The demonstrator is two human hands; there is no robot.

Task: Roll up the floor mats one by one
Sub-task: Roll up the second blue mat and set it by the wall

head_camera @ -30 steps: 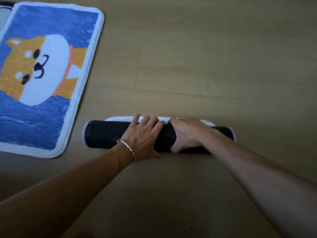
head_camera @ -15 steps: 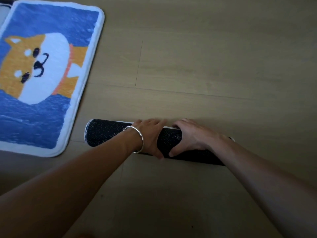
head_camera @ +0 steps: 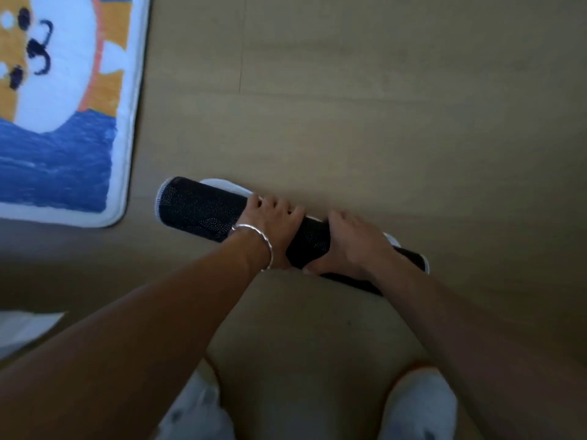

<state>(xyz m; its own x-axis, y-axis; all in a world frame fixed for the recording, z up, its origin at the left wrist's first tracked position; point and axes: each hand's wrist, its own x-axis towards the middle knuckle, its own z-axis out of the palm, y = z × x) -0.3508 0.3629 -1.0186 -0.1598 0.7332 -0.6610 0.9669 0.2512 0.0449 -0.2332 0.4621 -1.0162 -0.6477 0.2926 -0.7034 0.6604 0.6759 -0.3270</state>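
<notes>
A rolled mat (head_camera: 203, 208) lies near the middle of the wooden floor (head_camera: 381, 106). Its black, dotted backing faces outward, and its length runs from 10 o'clock to 4 o'clock. A strip of its white edge peeks out along the far side, and the 10 o'clock end shows a pale stitched rim.

The left hand (head_camera: 270, 223) sits on the middle of the roll, fingers curled over the top toward 12 o'clock and the palm pressed on the backing. A silver bracelet (head_camera: 257, 246) circles its wrist. Just beside it at 3 o'clock, the right hand (head_camera: 355, 246) grips the roll too, with its fingers draped over the top and the thumb tucked against the near side. Both hands are closed round the roll. It may be tipped slightly off the floor, but the blur leaves that unclear.

At 10 o'clock from the roll, and apart from it, a blue mat (head_camera: 63, 160) with a dog face and white border lies flat. At 6 o'clock, two white shoes (head_camera: 419, 404) stand on the floor.
</notes>
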